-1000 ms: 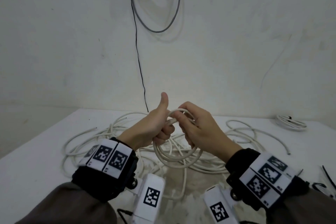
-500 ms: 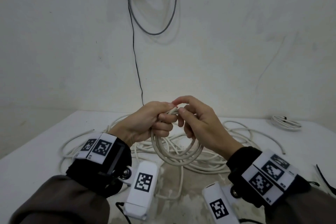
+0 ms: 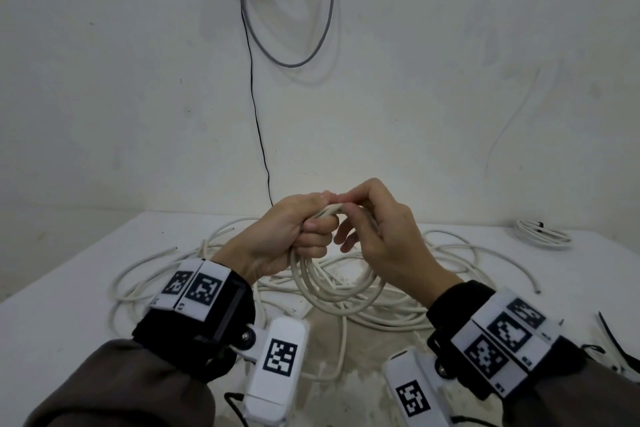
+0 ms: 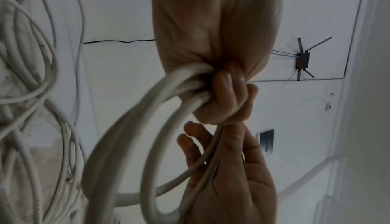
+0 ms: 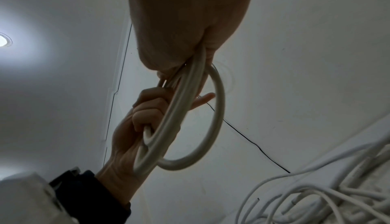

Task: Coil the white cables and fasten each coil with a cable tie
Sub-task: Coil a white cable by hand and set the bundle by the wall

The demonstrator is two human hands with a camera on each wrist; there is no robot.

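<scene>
A small coil of white cable (image 3: 346,308) hangs above the table between both hands. My left hand (image 3: 311,229) grips the coil's top, fingers and thumb curled round the strands; the left wrist view shows those fingers (image 4: 223,94) wrapped over the coil (image 4: 126,144). My right hand (image 3: 346,215) pinches the same strands at the top with thumb and forefinger, its other fingers loosely spread. From the right wrist view the coil (image 5: 213,127) loops under my right hand with the left hand (image 5: 143,111) beyond. More loose white cable (image 3: 450,253) trails from the coil onto the table.
A white table (image 3: 69,305) holds a wide tangle of loose cable. A finished small white coil (image 3: 540,236) lies at the far right. Black cable ties (image 3: 609,333) lie at the right edge. Grey cable (image 3: 277,10) and a thin black wire (image 3: 259,132) hang on the wall.
My left thumb, raised a second ago, has closed down over the coil. Both hands have lifted slightly, and the right hand's lower fingers have spread away from the coil.
</scene>
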